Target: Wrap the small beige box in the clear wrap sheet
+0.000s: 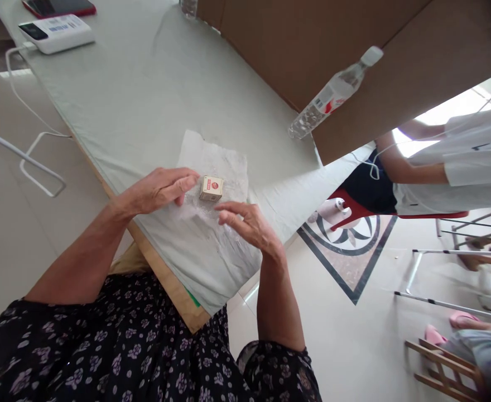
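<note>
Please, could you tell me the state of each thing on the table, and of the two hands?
Small box: closed, resting on the sheet
Translucent sheet: unfolded, wrinkled
Left hand: open, beside the box
Right hand: open, near the box; contact unclear
Bottle: standing, capped
Second bottle: partly out of frame, cap unseen
White device: cable plugged in
Phone: lying flat, screen dark

Black garment (pixel 153 357), lilac flowers (pixel 134 350), loose sleeves (pixel 285 368)
</note>
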A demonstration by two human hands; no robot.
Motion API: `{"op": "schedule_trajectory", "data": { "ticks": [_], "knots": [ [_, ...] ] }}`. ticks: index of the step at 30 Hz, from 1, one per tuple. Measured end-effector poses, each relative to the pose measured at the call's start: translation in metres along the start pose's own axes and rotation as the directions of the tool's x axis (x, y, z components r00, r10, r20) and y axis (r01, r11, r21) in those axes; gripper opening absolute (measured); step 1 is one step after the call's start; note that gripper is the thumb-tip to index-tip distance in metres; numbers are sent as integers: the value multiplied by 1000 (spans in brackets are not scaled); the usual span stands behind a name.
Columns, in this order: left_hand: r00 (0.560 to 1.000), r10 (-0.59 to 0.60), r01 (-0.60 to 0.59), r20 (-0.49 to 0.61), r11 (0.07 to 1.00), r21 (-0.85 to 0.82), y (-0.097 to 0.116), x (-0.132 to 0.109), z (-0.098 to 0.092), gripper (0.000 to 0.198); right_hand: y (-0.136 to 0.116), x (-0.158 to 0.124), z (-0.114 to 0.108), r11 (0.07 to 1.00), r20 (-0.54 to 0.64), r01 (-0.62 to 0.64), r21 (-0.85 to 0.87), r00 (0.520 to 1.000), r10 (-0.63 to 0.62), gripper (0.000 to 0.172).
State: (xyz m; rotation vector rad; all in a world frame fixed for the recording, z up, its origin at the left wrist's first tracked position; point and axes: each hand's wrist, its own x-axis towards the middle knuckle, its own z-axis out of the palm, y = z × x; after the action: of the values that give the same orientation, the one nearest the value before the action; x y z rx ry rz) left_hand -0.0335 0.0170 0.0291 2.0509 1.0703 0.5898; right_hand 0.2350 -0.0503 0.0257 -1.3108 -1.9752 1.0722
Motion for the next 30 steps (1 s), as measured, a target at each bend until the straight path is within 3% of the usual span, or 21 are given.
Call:
{"op": "schedule_trajectory", "data": {
  "ticks": [3,7,10,13,15,17,19,23,27,30],
  "knots": [
    [998,-46,39,53,992,117,0,-12,3,39,4,-11,4,997,40,-20,-73,999,23,27],
    [997,31,-10,-64,954,301,5,-8,17,43,8,-2,5,996,-216,-16,-89,976,-4,23],
    [995,87,-59,-55,920,388,4,-1,28,62,10,21,11,980,-334,7,-201,940,-75,30],
    [999,1,-16,34,894,447,-5,0,35,89,17,43,22,946,-246,-3,-323,966,-81,58],
    [995,-58,14,79,884,468,-13,-2,38,100,22,47,27,939,-201,-15,-344,978,-58,62],
    [991,-81,21,106,881,473,-18,-5,39,106,29,42,25,948,-267,-36,-317,962,-53,58],
    [989,-86,20,119,880,474,-20,-7,40,107,39,29,14,962,-427,-76,-260,903,-44,57],
    [991,-79,17,112,879,477,-23,-8,42,105,74,1,-20,947,-712,-259,-192,701,47,58],
    [993,-61,6,98,876,483,-26,-8,44,104,98,-16,-37,832,-766,-476,-284,635,102,61],
    [992,-65,5,105,871,492,-26,-9,45,104,85,-20,-29,817,-808,-472,-330,589,13,61]
  ]
}}
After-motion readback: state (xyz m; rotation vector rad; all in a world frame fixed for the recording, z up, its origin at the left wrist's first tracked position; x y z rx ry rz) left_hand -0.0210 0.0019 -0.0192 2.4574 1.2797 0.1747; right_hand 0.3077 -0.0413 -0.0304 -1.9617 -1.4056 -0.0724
